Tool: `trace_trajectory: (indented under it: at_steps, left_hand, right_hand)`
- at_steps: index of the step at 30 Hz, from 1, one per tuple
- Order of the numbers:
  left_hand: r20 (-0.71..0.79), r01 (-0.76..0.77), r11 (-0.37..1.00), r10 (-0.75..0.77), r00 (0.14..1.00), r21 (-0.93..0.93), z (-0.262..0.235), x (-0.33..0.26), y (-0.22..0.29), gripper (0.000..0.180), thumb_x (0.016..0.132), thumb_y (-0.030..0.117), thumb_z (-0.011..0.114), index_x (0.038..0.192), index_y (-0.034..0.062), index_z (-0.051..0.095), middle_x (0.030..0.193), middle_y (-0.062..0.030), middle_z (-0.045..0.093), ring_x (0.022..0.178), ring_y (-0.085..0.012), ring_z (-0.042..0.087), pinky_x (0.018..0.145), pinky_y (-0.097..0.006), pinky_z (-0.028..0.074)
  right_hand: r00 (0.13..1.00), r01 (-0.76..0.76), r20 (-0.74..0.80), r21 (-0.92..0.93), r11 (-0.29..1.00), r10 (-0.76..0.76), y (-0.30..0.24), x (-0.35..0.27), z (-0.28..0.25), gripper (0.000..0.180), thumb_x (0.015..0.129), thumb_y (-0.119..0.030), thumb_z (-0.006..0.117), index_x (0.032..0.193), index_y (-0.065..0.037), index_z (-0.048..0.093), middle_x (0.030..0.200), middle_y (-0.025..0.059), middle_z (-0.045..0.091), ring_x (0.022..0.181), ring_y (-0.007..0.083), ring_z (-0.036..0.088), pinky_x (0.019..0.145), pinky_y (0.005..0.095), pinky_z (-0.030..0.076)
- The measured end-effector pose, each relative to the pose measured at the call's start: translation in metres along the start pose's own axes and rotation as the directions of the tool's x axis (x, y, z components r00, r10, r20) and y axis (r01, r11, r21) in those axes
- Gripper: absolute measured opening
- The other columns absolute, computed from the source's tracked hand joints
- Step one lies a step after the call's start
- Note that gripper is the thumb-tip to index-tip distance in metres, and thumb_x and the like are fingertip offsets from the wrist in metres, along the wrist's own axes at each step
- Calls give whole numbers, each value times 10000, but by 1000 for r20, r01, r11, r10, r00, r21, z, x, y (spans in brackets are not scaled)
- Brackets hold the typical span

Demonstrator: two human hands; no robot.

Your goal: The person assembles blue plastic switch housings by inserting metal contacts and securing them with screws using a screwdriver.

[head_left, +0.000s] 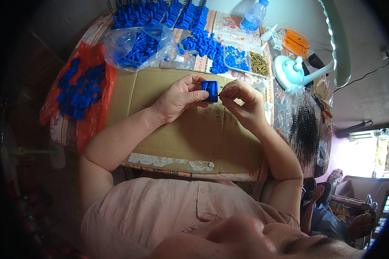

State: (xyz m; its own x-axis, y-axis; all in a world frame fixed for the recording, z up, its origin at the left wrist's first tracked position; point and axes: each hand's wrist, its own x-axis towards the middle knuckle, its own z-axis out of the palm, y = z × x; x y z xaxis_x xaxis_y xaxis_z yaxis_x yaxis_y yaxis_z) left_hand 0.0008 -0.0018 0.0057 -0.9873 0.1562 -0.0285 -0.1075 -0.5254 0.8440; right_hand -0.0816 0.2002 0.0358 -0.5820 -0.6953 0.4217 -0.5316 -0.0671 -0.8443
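Note:
Over the cardboard sheet (168,138), my left hand (177,98) is closed on a small blue plastic part (209,87), with the thumb across its front. The part has a squarish frame with a recess. At its right side, my right hand (245,100) pinches a thin dark piece (219,96) between thumb and fingertips. One end of this piece meets the edge of the blue part; its exact kind is too small to tell.
Blue parts lie on a red bag (100,118) at left and fill a clear bag (112,47) behind. Assembled blue pieces (160,15) line the back. A tray (249,64) holds brass-coloured pins (258,62). Right stand a lamp (285,71), bottle (253,19) and black springs (306,129). Another person (328,220) sits beyond.

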Motion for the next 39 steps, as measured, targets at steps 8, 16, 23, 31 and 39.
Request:
trace_trajectory:
  at_steps: [8, 16, 23, 31, 39]
  left_hand:
    - [15, 17, 997, -19, 1000, 80, 1, 1, -2, 340, 906, 45, 625, 1208, 55, 471, 1097, -67, 600, 995, -144, 611, 830, -298, 537]
    - [-64, -18, 974, 33, 997, 226, 2, -1, -3, 316, 885, 99, 680, 1136, 4, 513, 936, -75, 660, 818, -120, 639, 708, -258, 536]
    - [-82, 106, 965, -89, 993, 238, 6, -4, 9, 278, 898, 124, 668, 1117, 26, 528, 947, -56, 641, 770, -101, 623, 666, -239, 525]
    - [65, -155, 334, 266, 962, 930, 15, -27, 49, 365, 880, 237, 674, 1108, -28, 568, 986, -107, 627, 781, -161, 619, 713, -300, 515]
    - [-92, 114, -54, 308, 947, 992, -21, -103, 99, 185, 886, 174, 575, 915, 3, 638, 896, -164, 656, 851, -325, 642, 766, -390, 506]
  right_hand:
    - [995, 101, 28, -192, 976, -97, -1, 0, 1, 117, 786, 46, 687, 861, -19, 625, 843, 74, 635, 737, 157, 630, 622, 281, 499]
    - [961, 277, 147, -538, 796, -235, 7, -6, 3, 237, 796, -51, 670, 1019, -39, 590, 746, 97, 625, 673, 264, 649, 552, 354, 496]
    - [837, 548, 405, -635, 545, -369, 9, -6, 1, 385, 731, -69, 688, 1094, 7, 587, 684, 47, 567, 583, 201, 586, 550, 339, 465]
    - [827, 563, 425, -617, 551, -369, 8, -9, 5, 376, 728, -40, 694, 1086, 6, 591, 687, 47, 564, 577, 195, 574, 544, 335, 451]
    - [824, 566, 440, -620, 543, -357, 13, -10, 7, 363, 742, -61, 692, 1088, -17, 589, 664, 37, 543, 562, 189, 563, 539, 330, 451]
